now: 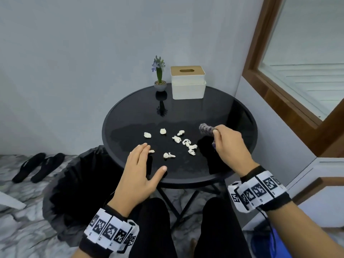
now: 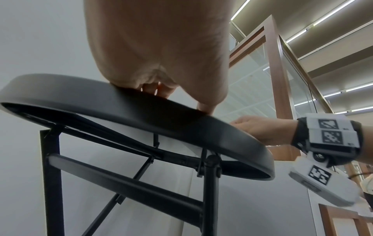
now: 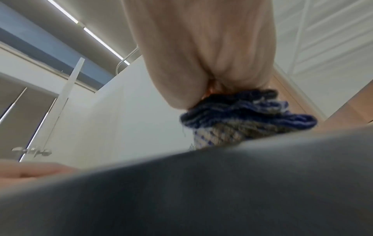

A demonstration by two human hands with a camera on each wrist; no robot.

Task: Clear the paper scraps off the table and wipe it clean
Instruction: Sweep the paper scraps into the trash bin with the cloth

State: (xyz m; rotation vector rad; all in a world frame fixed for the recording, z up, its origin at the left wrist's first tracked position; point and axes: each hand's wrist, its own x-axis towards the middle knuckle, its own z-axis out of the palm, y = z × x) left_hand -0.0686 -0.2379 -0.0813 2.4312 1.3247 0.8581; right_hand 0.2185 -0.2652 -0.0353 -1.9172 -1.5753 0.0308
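Observation:
Several crumpled white paper scraps [image 1: 176, 144] lie scattered on the round black glass table [image 1: 232, 116]. My left hand [image 1: 143, 164] hovers flat over the table's near left part, fingers straight and thumb spread, its fingertips beside a small scrap [image 1: 151, 151]. My right hand [image 1: 226, 144] is at the right of the scraps and grips a bunched blue-and-grey knitted cloth [image 1: 205, 129], which also shows in the right wrist view as a blue-and-white cloth [image 3: 248, 118] just above the table edge [image 3: 201, 191]. In the left wrist view the left hand [image 2: 161, 89] touches the table rim [image 2: 141, 108].
A small potted purple flower [image 1: 159, 75] and a white tissue box with a wooden lid [image 1: 188, 81] stand at the table's back. A bin lined with a black bag [image 1: 83, 183] sits at the table's left. Black slippers [image 1: 37, 166] lie on the marble floor. A wood-framed glass partition [image 1: 290, 75] is at the right.

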